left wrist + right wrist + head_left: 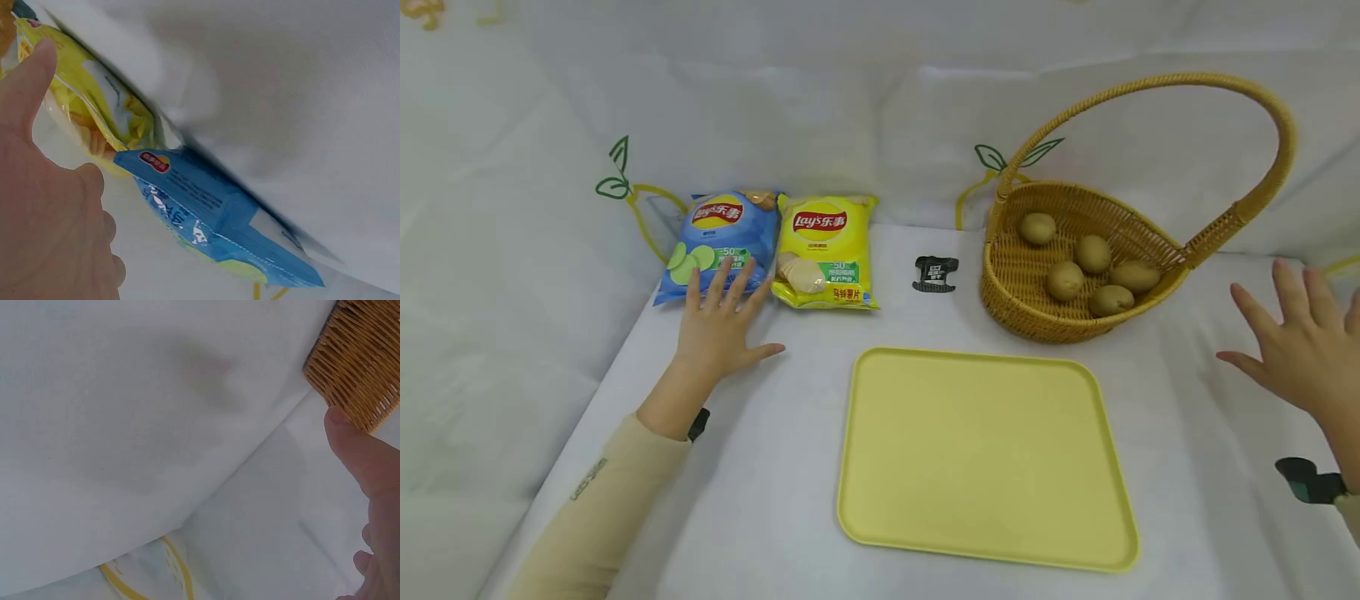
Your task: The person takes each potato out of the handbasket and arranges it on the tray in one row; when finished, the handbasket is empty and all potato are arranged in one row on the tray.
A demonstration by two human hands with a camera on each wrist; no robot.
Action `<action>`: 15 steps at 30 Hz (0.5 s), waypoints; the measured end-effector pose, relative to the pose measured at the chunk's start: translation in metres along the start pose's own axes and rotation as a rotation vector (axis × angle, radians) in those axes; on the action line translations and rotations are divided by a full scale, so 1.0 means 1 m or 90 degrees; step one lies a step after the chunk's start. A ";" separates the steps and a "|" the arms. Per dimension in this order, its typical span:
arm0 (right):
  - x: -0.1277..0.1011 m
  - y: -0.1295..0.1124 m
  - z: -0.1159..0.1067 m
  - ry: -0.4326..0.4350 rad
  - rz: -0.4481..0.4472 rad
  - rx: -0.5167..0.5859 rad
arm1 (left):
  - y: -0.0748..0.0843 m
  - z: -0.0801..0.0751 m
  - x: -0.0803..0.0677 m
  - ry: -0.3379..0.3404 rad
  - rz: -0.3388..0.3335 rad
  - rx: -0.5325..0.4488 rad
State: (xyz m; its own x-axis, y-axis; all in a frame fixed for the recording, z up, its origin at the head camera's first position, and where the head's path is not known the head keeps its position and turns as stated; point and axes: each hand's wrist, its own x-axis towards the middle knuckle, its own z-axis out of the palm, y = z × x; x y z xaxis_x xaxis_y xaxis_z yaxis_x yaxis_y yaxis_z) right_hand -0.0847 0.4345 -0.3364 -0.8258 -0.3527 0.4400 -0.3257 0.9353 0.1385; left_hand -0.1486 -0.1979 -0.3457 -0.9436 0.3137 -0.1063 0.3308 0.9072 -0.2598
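Head view: two crisp bags, blue bag (pixel 718 243) beside yellow bag (pixel 825 250); five kiwis (pixel 1092 253) in woven wicker basket (pixel 1022 304) with arched handle; one flat yellow tray (pixel 985 454); one small black clip (pixel 936 274). Left hand (pixel 724 329) lay flat, fingers spread, tips on blue bag. Right hand (pixel 1303 346) hovered, fingers splayed, grasping nothing, right of basket

Left wrist view: thumb straight; glossy blue bag (pixel 212 219) and yellow bag (pixel 94 119) against white cloth

Right wrist view: thumb extended near basket weave (pixel 359 359)

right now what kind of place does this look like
Likely a staged tabletop set rather than a real kitchen: white cloth covers the table and the walls behind, and chip bags, a yellow tray and a basket of kiwis are neatly laid out.
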 end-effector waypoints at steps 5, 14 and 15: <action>0.006 -0.002 -0.004 0.003 0.006 -0.012 | 0.014 0.001 -0.006 -0.046 0.008 -0.023; 0.039 -0.033 -0.022 -0.092 0.050 0.047 | 0.084 0.008 -0.042 -0.013 0.183 -0.164; 0.043 -0.038 -0.022 -0.092 0.054 0.065 | 0.091 0.007 -0.046 -0.014 0.203 -0.169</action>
State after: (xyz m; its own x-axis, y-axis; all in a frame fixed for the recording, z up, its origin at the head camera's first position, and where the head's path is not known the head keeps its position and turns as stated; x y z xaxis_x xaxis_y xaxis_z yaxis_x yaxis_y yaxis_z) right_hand -0.0974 0.3843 -0.3033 -0.9073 -0.2796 0.3141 -0.2904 0.9568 0.0127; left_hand -0.0747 -0.1315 -0.3717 -0.7932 0.5867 -0.1630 0.5878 0.8077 0.0465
